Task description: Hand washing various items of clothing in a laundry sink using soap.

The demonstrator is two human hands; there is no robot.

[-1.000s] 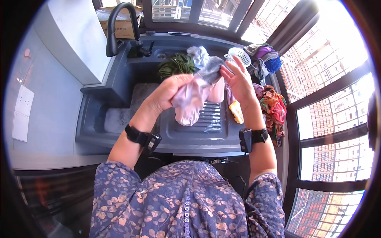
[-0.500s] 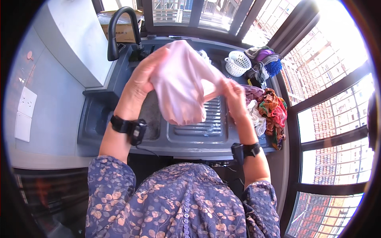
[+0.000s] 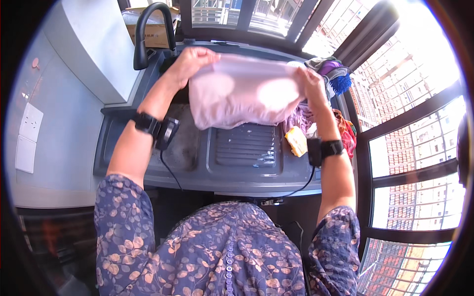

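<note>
A pale pink garment (image 3: 242, 98) of thin cloth is stretched wide over the grey sink unit; its exact kind I cannot make out. My left hand (image 3: 193, 61) pinches its upper left corner. At the upper right corner, my right hand (image 3: 311, 81) has its fingers closed on the edge. Below the hands the cloth hangs free, its lower hem above the ribbed washboard (image 3: 247, 148) of the sink. A yellow and white block (image 3: 296, 141), perhaps soap, lies just right of the washboard.
More clothes, among them a red patterned one (image 3: 345, 129) and a purple one (image 3: 298, 118), lie piled at the right. Behind them are a blue bristly brush (image 3: 340, 84) and dark cloths. The black tap (image 3: 140, 44) arches at the back left, before a cardboard box (image 3: 153, 35).
My hands have spread apart and pulled the pink garment from a bunched hang into a wide sheet. The yellow and white block has come into view; the white basket is now mostly hidden.
</note>
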